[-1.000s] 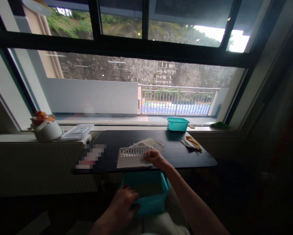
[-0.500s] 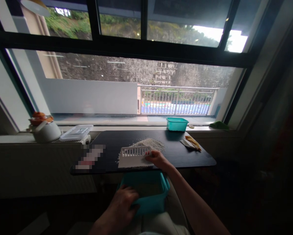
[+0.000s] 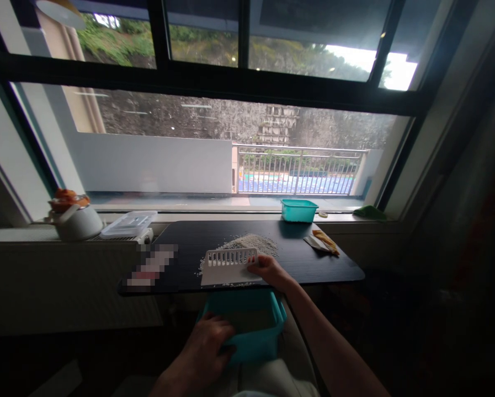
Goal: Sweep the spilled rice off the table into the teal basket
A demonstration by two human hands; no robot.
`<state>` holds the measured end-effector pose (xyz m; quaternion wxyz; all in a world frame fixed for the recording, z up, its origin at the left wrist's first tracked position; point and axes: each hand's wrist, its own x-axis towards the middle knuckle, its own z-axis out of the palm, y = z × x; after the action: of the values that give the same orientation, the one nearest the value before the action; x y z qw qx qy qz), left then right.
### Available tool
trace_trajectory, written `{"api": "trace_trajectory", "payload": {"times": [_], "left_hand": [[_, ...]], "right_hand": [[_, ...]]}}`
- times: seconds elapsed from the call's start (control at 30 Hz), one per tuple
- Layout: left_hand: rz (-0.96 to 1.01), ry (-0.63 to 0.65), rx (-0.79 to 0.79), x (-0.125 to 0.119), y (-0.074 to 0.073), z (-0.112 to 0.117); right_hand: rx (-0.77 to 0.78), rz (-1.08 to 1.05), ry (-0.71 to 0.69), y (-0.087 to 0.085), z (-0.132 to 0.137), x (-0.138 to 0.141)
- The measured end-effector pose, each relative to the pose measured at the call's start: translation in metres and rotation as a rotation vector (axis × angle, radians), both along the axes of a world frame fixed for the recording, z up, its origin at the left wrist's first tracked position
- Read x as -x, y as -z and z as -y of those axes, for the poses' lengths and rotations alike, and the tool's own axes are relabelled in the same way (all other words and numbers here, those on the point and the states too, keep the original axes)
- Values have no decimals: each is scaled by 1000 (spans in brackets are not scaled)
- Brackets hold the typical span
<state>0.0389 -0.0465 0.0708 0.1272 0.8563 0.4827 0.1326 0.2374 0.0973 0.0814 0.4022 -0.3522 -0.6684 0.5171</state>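
My right hand (image 3: 267,270) grips the right side of a white slotted plastic board (image 3: 228,271), which stands tilted near the table's front edge. Behind the board lies a heap of pale grey granules (image 3: 253,242), and some loose grains are scattered round it and along the edge. My left hand (image 3: 214,336) is closed over the near left rim of a teal plastic bin (image 3: 253,350). That bin sits at my lap, just under the table's front edge. Its inside is dim, so what lies in it is hard to make out.
The dark table (image 3: 313,270) stands against a window sill. A second teal bin (image 3: 299,210) is at its back, with a yellow and white packet (image 3: 324,242) at the right. On the left are a clear plastic lid (image 3: 129,223) and a white pot (image 3: 79,223).
The slotted board in my right hand has shifted slightly toward me and to the right. More grains lie at the table's front edge. My left hand stays on the bin.
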Motion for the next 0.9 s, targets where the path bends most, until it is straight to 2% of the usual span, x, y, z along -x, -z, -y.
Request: {"api": "trace_trajectory", "payload": {"times": [0.27,0.5,0.67,0.9], "left_hand": [[11,1,-15,1,6,-1],[27,10,-28,2,6,-1],[31,6,-31,3,7,-2],[12,5,-43,10,1,0]], "right_hand": [[10,14,-30,-2,7,-8],[-5,-7,7,0,-5,6],[25,-32,-6,3,2,5],[26,-61,1,-2,7,-1]]}}
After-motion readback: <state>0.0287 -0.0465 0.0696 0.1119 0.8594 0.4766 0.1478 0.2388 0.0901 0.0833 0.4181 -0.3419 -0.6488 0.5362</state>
